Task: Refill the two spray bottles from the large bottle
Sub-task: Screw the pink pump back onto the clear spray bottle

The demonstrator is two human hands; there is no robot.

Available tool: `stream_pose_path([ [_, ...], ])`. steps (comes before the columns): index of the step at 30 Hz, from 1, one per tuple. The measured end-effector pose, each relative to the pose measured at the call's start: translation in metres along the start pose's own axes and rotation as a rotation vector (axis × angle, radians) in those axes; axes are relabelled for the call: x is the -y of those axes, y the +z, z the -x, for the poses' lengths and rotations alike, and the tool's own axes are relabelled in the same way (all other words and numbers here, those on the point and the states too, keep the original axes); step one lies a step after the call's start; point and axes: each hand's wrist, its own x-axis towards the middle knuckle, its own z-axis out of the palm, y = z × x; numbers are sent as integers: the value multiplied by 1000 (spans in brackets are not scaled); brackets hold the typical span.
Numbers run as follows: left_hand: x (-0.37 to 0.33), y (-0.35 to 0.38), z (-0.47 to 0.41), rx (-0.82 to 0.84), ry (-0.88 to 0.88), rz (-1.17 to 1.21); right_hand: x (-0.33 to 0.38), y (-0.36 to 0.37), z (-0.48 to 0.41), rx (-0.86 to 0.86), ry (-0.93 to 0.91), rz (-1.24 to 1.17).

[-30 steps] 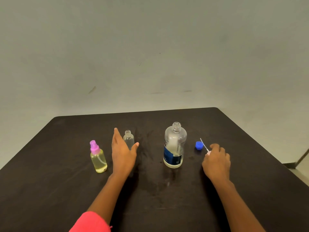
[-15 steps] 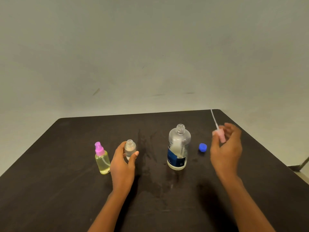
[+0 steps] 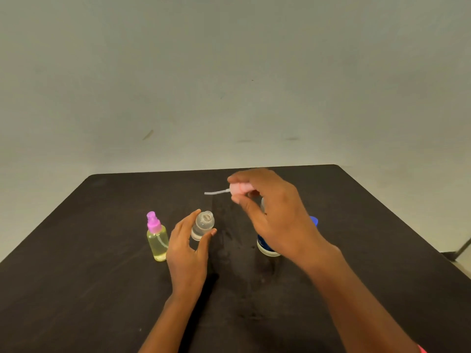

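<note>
R hand (image 3: 275, 215) has carried the pinched pink spray head (image 3: 240, 187) over to up-right of the open small bottle (image 3: 202, 226), gripped by L hand (image 3: 187, 250); prob. recapping step, next needs tube tip aimed into its neck.

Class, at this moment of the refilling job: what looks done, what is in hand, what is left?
Done: the yellow spray bottle stands capped and filled. In hand: the left hand grips the open clear bottle, the right hand pinches its pink spray head, tube pointing toward it. Left: fitting that head, probably, and recapping the large bottle; its blue cap lies on the table.
</note>
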Motion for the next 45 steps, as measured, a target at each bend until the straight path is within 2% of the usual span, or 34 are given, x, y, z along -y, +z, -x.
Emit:
stream_pose_path([
  [11,1,-2,-2,-11,44,-25,-1,7,8,251,93,115],
  [16,1,-3,-1,-1,61,-52,4,9,7,270,106,117],
  [21,-2,-3,0,18,121,-92,4,21,3,378,134,147],
  [28,-2,-3,3,38,180,-160,6,44,1,477,77,382],
  [32,-1,-4,2,37,222,-179,10,43,-8,514,198,449],
  [35,-2,-3,3,33,253,-184,8,42,-8,469,299,467],
  [39,-3,-1,6,53,248,-180,9,39,-3,366,329,454],
  [42,-2,-1,6,58,210,-161,7,30,-3,425,317,314],
  [45,-3,-1,5,50,185,-139,4,23,-6,518,195,201],
])
